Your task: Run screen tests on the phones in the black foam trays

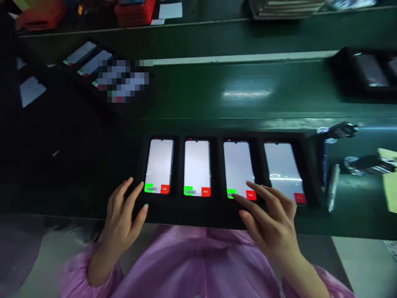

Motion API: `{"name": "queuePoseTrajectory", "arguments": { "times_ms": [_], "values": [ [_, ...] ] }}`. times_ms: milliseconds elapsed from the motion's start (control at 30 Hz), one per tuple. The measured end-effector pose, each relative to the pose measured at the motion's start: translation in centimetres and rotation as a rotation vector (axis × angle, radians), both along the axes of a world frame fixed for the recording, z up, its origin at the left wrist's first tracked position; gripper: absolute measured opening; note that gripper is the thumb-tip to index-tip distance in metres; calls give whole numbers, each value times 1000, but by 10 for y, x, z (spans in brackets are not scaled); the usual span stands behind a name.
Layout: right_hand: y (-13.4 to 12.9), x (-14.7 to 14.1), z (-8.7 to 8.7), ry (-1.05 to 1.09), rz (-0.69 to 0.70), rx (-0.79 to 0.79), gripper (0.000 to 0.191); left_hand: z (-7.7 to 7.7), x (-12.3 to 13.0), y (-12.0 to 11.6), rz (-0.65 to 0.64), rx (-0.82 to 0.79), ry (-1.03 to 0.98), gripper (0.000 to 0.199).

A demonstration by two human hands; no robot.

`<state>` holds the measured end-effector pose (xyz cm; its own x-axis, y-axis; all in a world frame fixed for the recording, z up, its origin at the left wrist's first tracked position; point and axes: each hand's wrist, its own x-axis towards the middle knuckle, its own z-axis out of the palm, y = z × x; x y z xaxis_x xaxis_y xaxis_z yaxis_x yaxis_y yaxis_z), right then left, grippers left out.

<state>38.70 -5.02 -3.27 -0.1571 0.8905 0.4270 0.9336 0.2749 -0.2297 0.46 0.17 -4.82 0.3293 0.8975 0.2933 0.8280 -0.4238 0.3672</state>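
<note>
Phones: four smartphones [197,167] lie side by side in a black fixture [179,165], low in the centre of the frame, with pale screens showing a green patch at lower left and a red patch at lower right.

Right hand: the right hand [269,219] arches over the third and fourth phones, its index fingertip [238,198] at the third phone's green patch; contact with the glass is hard to confirm.

Left hand: the left hand [122,217] sits with fingers spread at the fixture's front edge, just below the first phone's green patch.

Grip: both released, nothing held.

Hidden: right fingers cover the fourth phone's lower left corner. Glare washes that screen, and the patch lettering is too small to read.

Around: a green table [248,95] carries everything. A black tray of phones [105,107] sits upper left, partly pixelated; another black tray [362,70] is cut off upper right. A yellow card [389,178] is cut off at the right edge.

Body: a pink sleeve [74,277] covers the left wrist, with more pink cloth [192,265] below the fixture.
</note>
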Motion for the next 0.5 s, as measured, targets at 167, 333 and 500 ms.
{"name": "queuePoseTrajectory", "arguments": {
  "times_ms": [167,333,500],
  "values": [
    [-38,42,-11,-40,-245,5,29,-1,23,0,-43,101,-66,60],
    [-53,77,-6,-16,-336,60,26,-2,53,0,-58,130,-10,53],
    [-19,81,-1,36,-259,127,26,-1,82,15,-11,145,88,40]
  ]
}}
